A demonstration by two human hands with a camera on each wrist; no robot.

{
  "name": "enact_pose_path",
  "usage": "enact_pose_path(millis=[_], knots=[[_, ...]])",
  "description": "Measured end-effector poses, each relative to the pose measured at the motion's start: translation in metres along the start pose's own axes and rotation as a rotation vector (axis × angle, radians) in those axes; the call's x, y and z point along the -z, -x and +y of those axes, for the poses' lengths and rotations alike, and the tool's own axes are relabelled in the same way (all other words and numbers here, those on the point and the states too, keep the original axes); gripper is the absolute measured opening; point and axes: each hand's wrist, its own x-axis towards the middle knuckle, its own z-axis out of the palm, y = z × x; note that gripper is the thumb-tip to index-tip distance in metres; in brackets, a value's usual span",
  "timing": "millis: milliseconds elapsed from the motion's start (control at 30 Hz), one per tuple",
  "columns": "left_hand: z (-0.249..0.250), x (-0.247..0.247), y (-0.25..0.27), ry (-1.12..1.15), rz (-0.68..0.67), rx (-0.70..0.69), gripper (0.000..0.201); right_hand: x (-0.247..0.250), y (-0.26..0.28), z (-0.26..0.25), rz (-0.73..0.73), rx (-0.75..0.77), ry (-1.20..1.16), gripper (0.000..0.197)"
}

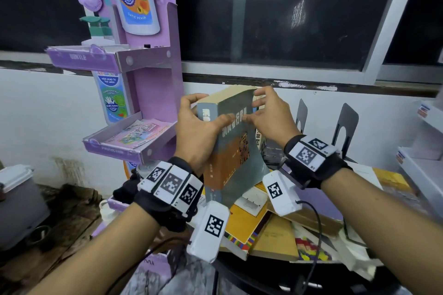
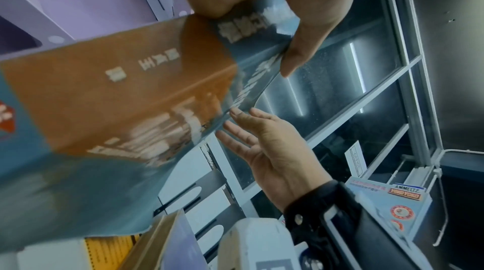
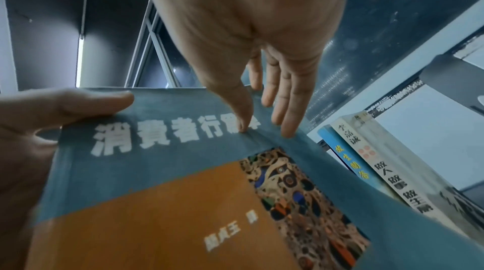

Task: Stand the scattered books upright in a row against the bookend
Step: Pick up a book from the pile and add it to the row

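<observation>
The left hand (image 1: 199,132) grips a thick grey-blue and orange book (image 1: 230,148) by its spine side, thumb across the front cover and fingers curled over the top. The right hand (image 1: 271,117) has straight fingers spread, tips resting on the cover's upper right edge (the cover bends there). The book is held upright, tilted slightly, above scattered books (image 1: 261,230) lying flat on the bench. Just right, two books (image 3: 377,156) stand before black metal bookends (image 1: 346,124).
</observation>
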Motion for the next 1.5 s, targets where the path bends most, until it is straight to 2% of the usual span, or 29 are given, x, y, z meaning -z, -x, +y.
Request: enact_pose_path(millis=[67,167,300,400,567,700,800,900,1033,1100,1200,1267,1367,1433,1500], knots=[[0.0,-0.001,0.002,-0.016,-0.055,0.014,0.066,0.002,0.003,-0.002,-0.038,-0.003,-0.051,0.054],[0.002,-0.003,0.003,0.051,-0.129,0.08,0.067,0.003,0.006,-0.002,-0.117,0.011,-0.104,0.053],[0.009,0.005,-0.002,0.147,-0.215,0.193,0.037,0.007,0.009,-0.002,-0.24,0.001,-0.164,0.054],[0.011,0.017,-0.01,0.179,-0.289,0.223,0.026,0.012,0.015,-0.006,-0.301,-0.059,-0.299,0.051],[0.007,0.027,-0.017,0.158,-0.369,0.236,0.023,0.022,0.037,-0.027,-0.336,-0.007,-0.393,0.017],[0.007,0.026,-0.016,0.121,-0.384,0.183,0.039,0.023,0.045,-0.037,-0.393,0.054,-0.348,0.053],[0.01,0.023,-0.016,0.048,-0.386,0.14,0.049,0.025,0.046,-0.038,-0.403,0.084,-0.314,0.059],[0.01,0.021,-0.02,0.035,-0.386,0.139,0.051,0.028,0.045,-0.038,-0.407,0.093,-0.277,0.061],[-0.001,0.021,-0.033,0.044,-0.331,0.178,0.04,0.036,0.047,-0.037,-0.456,0.08,-0.31,0.056],[-0.011,0.019,-0.041,0.022,-0.289,0.173,0.047,0.04,0.049,-0.035,-0.482,0.079,-0.32,0.058],[-0.024,0.016,-0.051,0.019,-0.26,0.193,0.068,0.045,0.049,-0.031,-0.491,0.072,-0.321,0.06],[-0.031,0.016,-0.056,0.04,-0.288,0.225,0.076,0.048,0.048,-0.028,-0.502,0.07,-0.325,0.057],[-0.033,0.015,-0.06,0.034,-0.435,0.238,0.072,0.053,0.045,-0.025,-0.518,0.037,-0.366,0.046],[-0.03,0.011,-0.06,0.045,-0.504,0.22,0.069,0.055,0.043,-0.024,-0.516,0.013,-0.393,0.048],[-0.03,0.008,-0.063,0.096,-0.498,0.203,0.067,0.056,0.04,-0.025,-0.515,0.008,-0.394,0.054]])
